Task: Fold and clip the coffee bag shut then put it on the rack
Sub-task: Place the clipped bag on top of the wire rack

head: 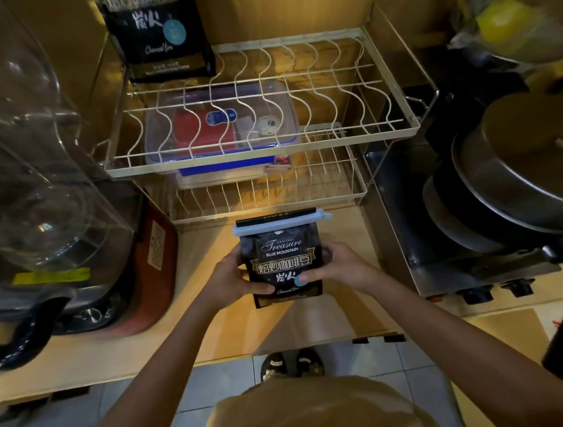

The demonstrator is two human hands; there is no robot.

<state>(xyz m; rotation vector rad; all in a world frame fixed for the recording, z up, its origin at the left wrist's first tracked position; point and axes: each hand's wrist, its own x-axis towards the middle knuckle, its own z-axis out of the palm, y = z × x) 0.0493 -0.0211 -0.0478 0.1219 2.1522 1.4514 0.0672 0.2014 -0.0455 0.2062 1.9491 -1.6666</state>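
Head view: the coffee bag [283, 259] is held upright above the wooden counter [215, 323], just in front of the wire rack [259, 143]. Its long axis runs toward the rack, folded top farthest from the person, with a pale blue clip [279, 225] across it. The left hand [231, 278] and right hand [338, 266] grasp its sides, thumbs on the printed front.

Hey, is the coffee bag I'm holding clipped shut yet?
Yes, shut: a pale blue clip spans the top of the coffee bag, held upright.
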